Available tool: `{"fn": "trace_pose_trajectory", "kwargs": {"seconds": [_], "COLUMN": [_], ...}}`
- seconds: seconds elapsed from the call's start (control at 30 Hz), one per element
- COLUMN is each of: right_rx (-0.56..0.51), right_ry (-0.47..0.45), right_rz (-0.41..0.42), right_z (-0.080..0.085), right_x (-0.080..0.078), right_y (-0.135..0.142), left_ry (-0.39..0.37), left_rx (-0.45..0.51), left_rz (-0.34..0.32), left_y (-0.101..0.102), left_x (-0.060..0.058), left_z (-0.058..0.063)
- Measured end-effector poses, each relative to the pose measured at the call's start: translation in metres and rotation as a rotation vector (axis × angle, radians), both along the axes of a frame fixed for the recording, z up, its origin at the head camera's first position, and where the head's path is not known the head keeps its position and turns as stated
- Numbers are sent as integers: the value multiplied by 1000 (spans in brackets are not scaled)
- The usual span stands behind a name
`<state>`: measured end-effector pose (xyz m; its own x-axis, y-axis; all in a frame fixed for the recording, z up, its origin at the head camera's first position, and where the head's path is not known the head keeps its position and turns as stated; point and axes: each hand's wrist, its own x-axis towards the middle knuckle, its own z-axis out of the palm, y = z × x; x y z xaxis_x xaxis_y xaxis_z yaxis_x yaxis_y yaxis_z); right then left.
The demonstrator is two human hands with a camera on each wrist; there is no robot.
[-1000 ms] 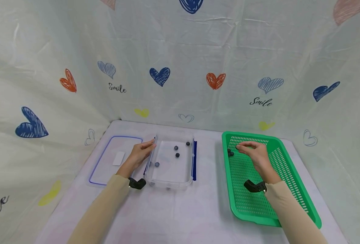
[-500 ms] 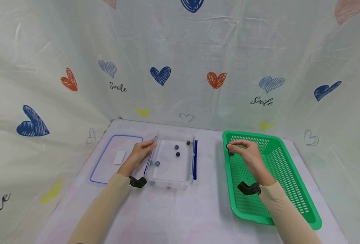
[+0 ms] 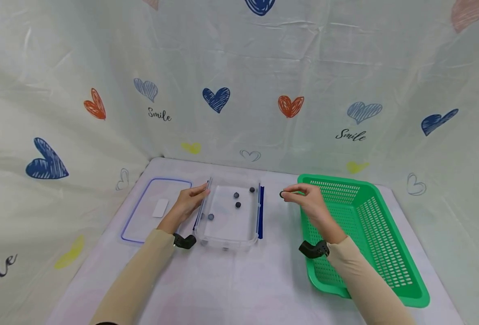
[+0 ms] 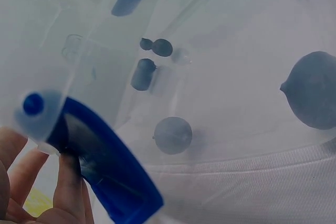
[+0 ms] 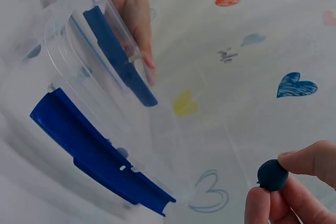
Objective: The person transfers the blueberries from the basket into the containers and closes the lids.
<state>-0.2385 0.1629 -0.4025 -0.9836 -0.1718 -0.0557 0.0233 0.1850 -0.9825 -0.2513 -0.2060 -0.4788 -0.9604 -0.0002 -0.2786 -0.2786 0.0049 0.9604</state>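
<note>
You pinch a smooth, dark round ball (image 5: 273, 175) to the right of the clear box (image 3: 227, 244). The box sits open, four similar balls (image 3: 238, 205) scattered inside.

Creased whitish sheeting (image 3: 251, 58) is hanging around the pale surface (image 3: 280, 271), displaying red, blue, pink and yellow hearts (image 3: 216, 100) and "Smile" lettering (image 3: 160, 114); light is glinting faintly along its folds.

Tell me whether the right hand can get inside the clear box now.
Likely yes. The clear box looks open on top, a blue-rimmed lid lying aside, and the left hand touches its left side. Nothing shows between the box and the right hand, which pinches a dark ball.
</note>
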Motion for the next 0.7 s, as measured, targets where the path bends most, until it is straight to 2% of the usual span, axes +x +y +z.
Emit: {"fn": "trace_pose_trajectory", "kwargs": {"seconds": [0.3, 0.43, 0.7], "right_rx": [-37, -9, 25], "right_ry": [-8, 4, -1], "right_rz": [30, 22, 25], "right_z": [-4, -10, -14], "right_x": [-5, -7, -11], "right_y": [-31, -40, -57], "left_ry": [0, 2, 2], "left_rx": [12, -1, -7], "left_rz": [-16, -5, -6], "left_y": [0, -1, -1], "left_x": [3, 0, 0], "left_z": [8, 1, 1]}}
